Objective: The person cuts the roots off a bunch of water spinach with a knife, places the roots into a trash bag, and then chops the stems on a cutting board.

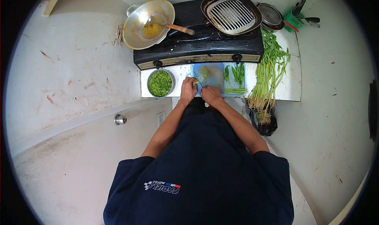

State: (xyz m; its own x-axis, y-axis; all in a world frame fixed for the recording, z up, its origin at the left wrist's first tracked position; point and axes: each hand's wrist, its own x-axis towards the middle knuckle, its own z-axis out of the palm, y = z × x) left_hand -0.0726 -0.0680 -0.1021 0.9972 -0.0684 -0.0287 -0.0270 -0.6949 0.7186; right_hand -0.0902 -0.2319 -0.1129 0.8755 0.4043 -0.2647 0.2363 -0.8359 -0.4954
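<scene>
On the counter, just in front of my body, lies a blue cutting board [216, 81]. My left hand [188, 89] is closed around short green stems [195, 83] over the board's left side. A knife [199, 84] is gripped in my right hand [211, 94], its blade close beside those stems. A little chopped green [204, 72] sits on the board above my hands. Loose leaves [238, 73] and cut stalks [235, 90] lie on its right part. Left of my hands stands a round metal bowl [173, 83] filled with chopped greens [160, 83].
Behind the board is a black gas stove [189, 43] bearing a wok [132, 30] with a wooden-handled utensil [179, 28] and a grill pan [231, 15]. Rooted leafy greens [269, 73] hang over the counter's right edge. A green basket [293, 20] holds utensils in the corner.
</scene>
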